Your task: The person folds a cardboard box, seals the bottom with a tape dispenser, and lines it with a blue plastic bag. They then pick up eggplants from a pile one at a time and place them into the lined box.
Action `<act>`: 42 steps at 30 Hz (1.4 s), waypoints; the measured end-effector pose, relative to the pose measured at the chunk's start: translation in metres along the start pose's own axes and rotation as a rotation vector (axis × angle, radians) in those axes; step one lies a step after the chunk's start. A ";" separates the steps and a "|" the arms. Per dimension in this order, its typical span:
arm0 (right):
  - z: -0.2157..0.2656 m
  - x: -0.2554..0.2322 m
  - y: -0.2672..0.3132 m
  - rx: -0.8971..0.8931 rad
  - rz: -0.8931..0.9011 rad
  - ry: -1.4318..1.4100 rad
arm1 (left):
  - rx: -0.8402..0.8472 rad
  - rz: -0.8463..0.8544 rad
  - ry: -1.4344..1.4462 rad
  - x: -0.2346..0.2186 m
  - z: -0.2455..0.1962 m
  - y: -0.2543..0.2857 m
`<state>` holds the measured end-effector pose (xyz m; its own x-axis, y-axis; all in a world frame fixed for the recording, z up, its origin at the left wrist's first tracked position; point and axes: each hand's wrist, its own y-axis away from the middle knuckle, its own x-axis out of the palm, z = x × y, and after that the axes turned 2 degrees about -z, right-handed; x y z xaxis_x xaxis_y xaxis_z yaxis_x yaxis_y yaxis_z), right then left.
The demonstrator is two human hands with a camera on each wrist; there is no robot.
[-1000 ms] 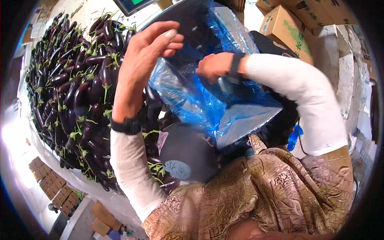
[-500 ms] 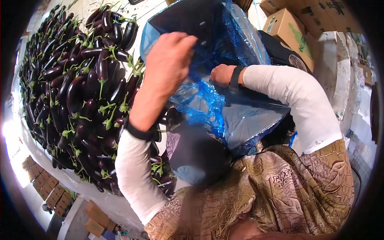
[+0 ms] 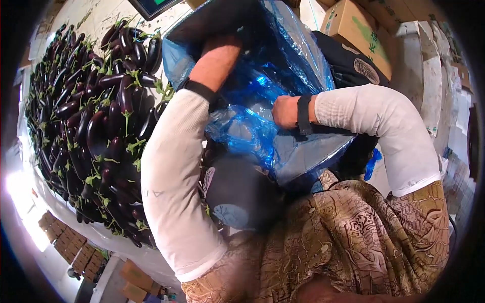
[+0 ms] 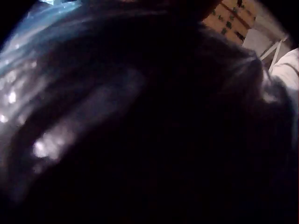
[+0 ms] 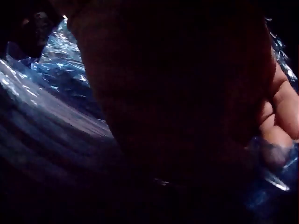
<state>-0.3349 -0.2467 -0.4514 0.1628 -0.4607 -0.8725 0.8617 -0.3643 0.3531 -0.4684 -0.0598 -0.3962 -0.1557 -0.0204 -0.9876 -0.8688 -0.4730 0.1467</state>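
A blue plastic bag [image 3: 237,134] lies spread in front of me in the head view, its mouth gaping toward the far side. My left hand [image 3: 220,55] reaches down into the dark opening, so its fingers are hidden. The left wrist view is mostly dark, with blurred shiny plastic [image 4: 51,144]. Along the near right part of the bag, my right hand [image 3: 286,112] grips the crumpled film. Its curled fingers [image 5: 285,105] show at the edge of the right wrist view, with blue film against the fingertips.
A large heap of eggplants [image 3: 91,131] covers the surface on the left. A dark screen [image 3: 151,6] stands at the far edge. Cardboard boxes [image 3: 353,38] are stacked at the back right. Dark fabric with a pale leaf emblem [image 3: 230,214] lies close to my body.
My left hand has gone from above the bag's left edge forward and down into its opening. The right hand stays on the film, shifted slightly right and nearer to me.
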 end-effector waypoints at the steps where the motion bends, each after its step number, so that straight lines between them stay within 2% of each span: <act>1: 0.000 0.003 -0.001 0.004 -0.006 -0.004 | -0.026 0.041 -0.080 -0.004 0.000 -0.002; 3: -0.002 0.006 -0.004 0.102 0.113 -0.045 | -0.059 0.013 -0.086 -0.010 -0.003 0.006; 5: -0.005 0.002 -0.001 0.114 0.081 -0.087 | -0.105 -0.021 -0.093 -0.009 -0.001 0.015; 7: -0.005 -0.011 0.001 0.123 0.056 -0.123 | -0.002 -0.140 -0.165 0.002 0.006 0.022; 8: -0.001 -0.025 0.002 0.171 0.115 -0.147 | -0.012 -0.140 -0.165 0.000 0.004 0.023; 10: 0.003 -0.034 -0.001 0.211 0.178 -0.173 | -0.135 -0.013 -0.159 0.000 0.000 0.023; 14: 0.000 -0.052 0.000 0.088 0.066 -0.310 | -0.076 -0.070 -0.124 0.011 0.004 0.019; 16: -0.003 -0.083 -0.007 0.193 0.005 -0.120 | -0.059 -0.232 -0.061 0.017 0.005 0.022; 17: -0.012 -0.084 -0.010 0.217 -0.069 -0.028 | -0.059 -0.235 -0.061 0.010 0.005 0.024; 18: -0.026 -0.084 -0.013 0.240 -0.144 0.063 | -0.079 -0.076 0.036 0.004 0.004 0.027; 19: -0.038 -0.083 -0.020 0.331 -0.134 0.088 | -0.101 0.081 0.133 -0.005 0.003 0.032; 20: -0.052 -0.083 -0.028 0.423 -0.125 0.112 | -0.103 0.082 0.133 -0.013 0.000 0.037; 22: -0.080 -0.072 -0.039 0.515 -0.042 -0.014 | -0.134 -0.185 0.279 -0.029 -0.006 0.052; 24: -0.086 -0.078 -0.039 0.706 0.083 -0.223 | -0.120 -0.356 0.542 -0.054 -0.007 0.075; 25: -0.093 -0.067 -0.041 0.718 0.077 -0.251 | -0.155 -0.381 0.648 -0.061 -0.003 0.088; 26: -0.105 -0.033 -0.048 0.715 0.078 -0.253 | -0.194 -0.406 0.754 -0.066 0.001 0.104; 27: -0.119 0.013 -0.057 0.726 -0.296 -0.094 | -0.289 -0.400 0.857 -0.071 0.003 0.122; 28: -0.127 0.035 -0.064 0.720 -0.671 0.068 | -0.382 -0.393 0.958 -0.075 0.006 0.140; 29: -0.120 0.007 -0.058 0.699 -0.425 0.067 | -0.437 -0.450 0.950 -0.067 0.011 0.157; 30: -0.111 -0.022 -0.054 0.694 -0.424 0.066 | -0.571 -0.487 1.080 -0.057 0.012 0.173; 32: -0.094 -0.068 -0.051 0.620 0.047 0.044 | -0.775 -0.436 1.216 -0.042 0.015 0.204; 33: -0.109 -0.036 -0.057 0.515 -0.097 0.159 | -0.836 -0.447 1.279 -0.031 0.013 0.219; 34: -0.104 -0.046 -0.058 0.509 -0.094 0.160 | -0.895 -0.460 1.339 -0.019 0.009 0.232; 36: -0.087 -0.077 -0.061 0.538 -0.095 0.035 | -0.962 -0.468 1.401 0.007 -0.003 0.254; 37: -0.088 -0.075 -0.064 0.520 -0.047 -0.096 | -0.987 -0.438 1.395 0.014 -0.012 0.261; 38: -0.090 -0.067 -0.067 0.514 -0.045 -0.097 | -1.011 -0.406 1.388 0.020 -0.023 0.265; 40: -0.092 -0.036 -0.078 0.334 -0.150 -0.401 | -1.060 -0.353 1.492 0.037 -0.047 0.271; 41: -0.097 -0.008 -0.102 0.482 -0.153 -0.559 | -1.031 -0.341 1.535 0.048 -0.056 0.274; 42: -0.093 -0.003 -0.113 0.535 -0.225 -0.533 | -1.101 -0.299 1.536 0.042 -0.066 0.269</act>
<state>-0.3880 -0.1293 -0.5197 -0.3573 -0.6062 -0.7106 0.4763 -0.7727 0.4197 -0.6773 -0.2458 -0.4023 0.9463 -0.2010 -0.2531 -0.0493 -0.8637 0.5017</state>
